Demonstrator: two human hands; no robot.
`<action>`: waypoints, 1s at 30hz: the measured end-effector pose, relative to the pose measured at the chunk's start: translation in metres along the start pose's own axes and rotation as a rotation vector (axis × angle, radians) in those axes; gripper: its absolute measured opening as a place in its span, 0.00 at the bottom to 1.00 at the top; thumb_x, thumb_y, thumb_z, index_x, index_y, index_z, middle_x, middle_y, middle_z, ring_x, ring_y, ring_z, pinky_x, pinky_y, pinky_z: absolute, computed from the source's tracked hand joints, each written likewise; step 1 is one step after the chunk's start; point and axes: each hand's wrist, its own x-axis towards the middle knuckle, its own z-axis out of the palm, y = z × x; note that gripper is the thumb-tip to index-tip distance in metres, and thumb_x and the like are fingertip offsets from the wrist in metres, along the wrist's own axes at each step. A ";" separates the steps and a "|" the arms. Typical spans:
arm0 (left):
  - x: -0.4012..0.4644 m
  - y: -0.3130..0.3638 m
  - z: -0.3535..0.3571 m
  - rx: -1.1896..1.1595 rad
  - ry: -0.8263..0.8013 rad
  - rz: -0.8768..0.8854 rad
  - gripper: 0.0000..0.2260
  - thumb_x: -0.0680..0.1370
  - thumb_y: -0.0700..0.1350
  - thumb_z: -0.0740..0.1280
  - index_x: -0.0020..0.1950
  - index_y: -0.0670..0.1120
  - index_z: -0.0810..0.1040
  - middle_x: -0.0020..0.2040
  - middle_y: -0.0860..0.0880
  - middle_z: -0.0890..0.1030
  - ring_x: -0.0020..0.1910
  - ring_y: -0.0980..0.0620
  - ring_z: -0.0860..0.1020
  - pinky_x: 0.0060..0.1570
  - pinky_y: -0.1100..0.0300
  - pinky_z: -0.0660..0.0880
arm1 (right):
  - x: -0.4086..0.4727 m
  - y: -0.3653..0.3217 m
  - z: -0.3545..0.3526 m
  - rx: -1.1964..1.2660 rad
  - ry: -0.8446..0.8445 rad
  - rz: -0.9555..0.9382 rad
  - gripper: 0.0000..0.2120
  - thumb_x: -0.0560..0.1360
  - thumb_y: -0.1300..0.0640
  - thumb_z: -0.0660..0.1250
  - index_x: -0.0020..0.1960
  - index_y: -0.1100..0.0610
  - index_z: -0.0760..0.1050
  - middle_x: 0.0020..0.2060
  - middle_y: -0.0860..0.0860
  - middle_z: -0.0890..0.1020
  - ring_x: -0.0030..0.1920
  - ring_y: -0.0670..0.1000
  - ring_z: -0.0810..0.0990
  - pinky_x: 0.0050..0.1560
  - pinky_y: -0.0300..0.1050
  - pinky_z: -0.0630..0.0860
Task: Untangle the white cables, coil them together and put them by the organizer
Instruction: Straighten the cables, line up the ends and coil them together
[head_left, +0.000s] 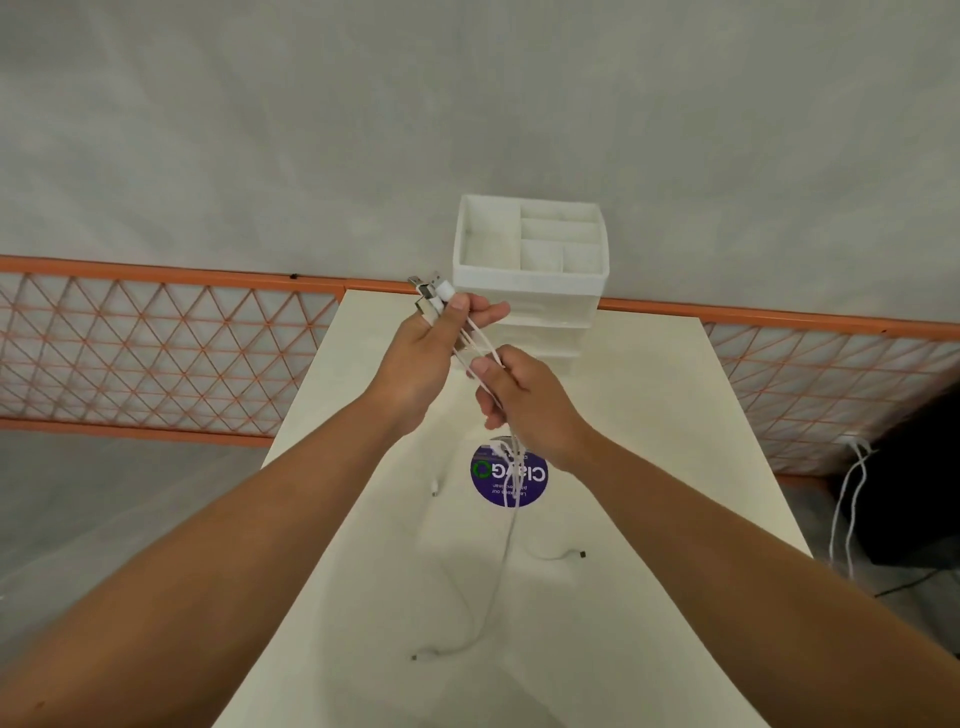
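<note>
Several white cables (506, 525) hang from my hands down to the cream table (649, 415), their loose ends trailing across it. My left hand (436, 348) pinches the bunch just below the metal USB plugs (428, 296), which stick up and to the left. My right hand (524, 400) grips the same strands a little lower, close beside the left hand. The white organizer (530, 280), a box with open compartments on top, stands at the far end of the table just behind my hands.
A round purple sticker (511, 475) lies on the table under the hanging cables. An orange mesh fence (156, 353) runs behind the table on both sides. At the right, white cords (847, 504) hang beside a dark object.
</note>
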 end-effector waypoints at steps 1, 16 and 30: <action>-0.001 -0.001 -0.002 -0.020 0.004 0.004 0.15 0.85 0.50 0.54 0.59 0.42 0.75 0.57 0.51 0.85 0.51 0.59 0.82 0.47 0.68 0.76 | -0.002 0.002 0.000 0.014 0.001 -0.010 0.13 0.81 0.52 0.59 0.46 0.62 0.74 0.27 0.50 0.73 0.23 0.43 0.69 0.29 0.39 0.70; -0.009 -0.019 -0.006 -0.154 -0.013 -0.102 0.20 0.84 0.54 0.54 0.58 0.42 0.78 0.53 0.42 0.85 0.54 0.46 0.84 0.58 0.54 0.78 | -0.014 0.015 -0.013 -0.115 -0.050 0.076 0.21 0.80 0.44 0.58 0.42 0.57 0.80 0.18 0.47 0.72 0.21 0.43 0.68 0.29 0.32 0.69; 0.004 -0.029 -0.031 -0.322 0.213 -0.086 0.13 0.84 0.48 0.55 0.45 0.44 0.73 0.47 0.43 0.86 0.51 0.44 0.84 0.54 0.54 0.79 | -0.012 0.019 -0.040 -0.204 -0.248 0.103 0.16 0.81 0.49 0.58 0.38 0.55 0.74 0.26 0.44 0.68 0.26 0.42 0.65 0.31 0.33 0.64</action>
